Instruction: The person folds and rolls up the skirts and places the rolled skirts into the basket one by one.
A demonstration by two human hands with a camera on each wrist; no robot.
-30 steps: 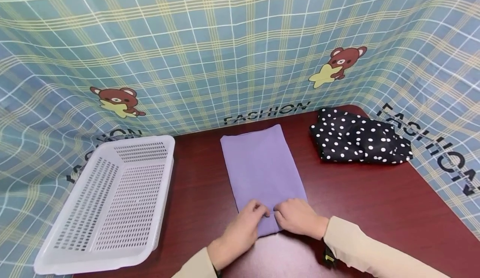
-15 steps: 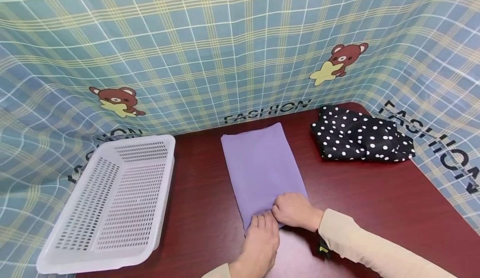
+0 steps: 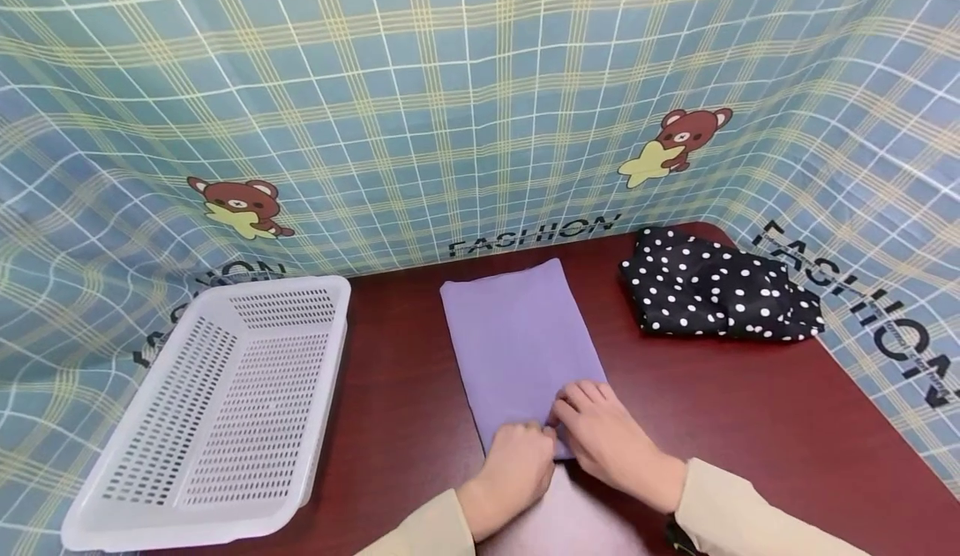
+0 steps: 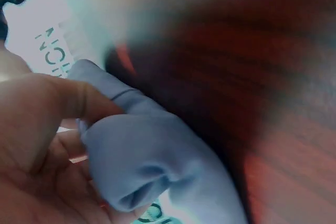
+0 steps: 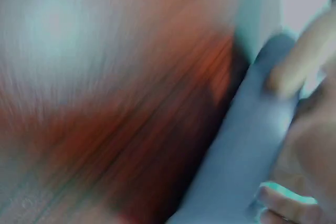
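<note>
On red-brown table [image 3: 750, 406]: purple cloth [image 3: 517, 339].

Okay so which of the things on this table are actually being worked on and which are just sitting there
In hand:
- flat folded purple cloth, near end gripped
- left hand, pinching that end
- right hand, gripping beside it

Lying about:
- white perforated plastic basket, left of the cloth
- crumpled black white-dotted fabric, far right
- dark red wooden table

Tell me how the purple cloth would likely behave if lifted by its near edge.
Probably floppy: in the left wrist view the purple cloth bunches softly in the left hand. Likely light, since it lies thin and flat on the table. It may unfold if lifted, as the right hand grips only one edge.
</note>
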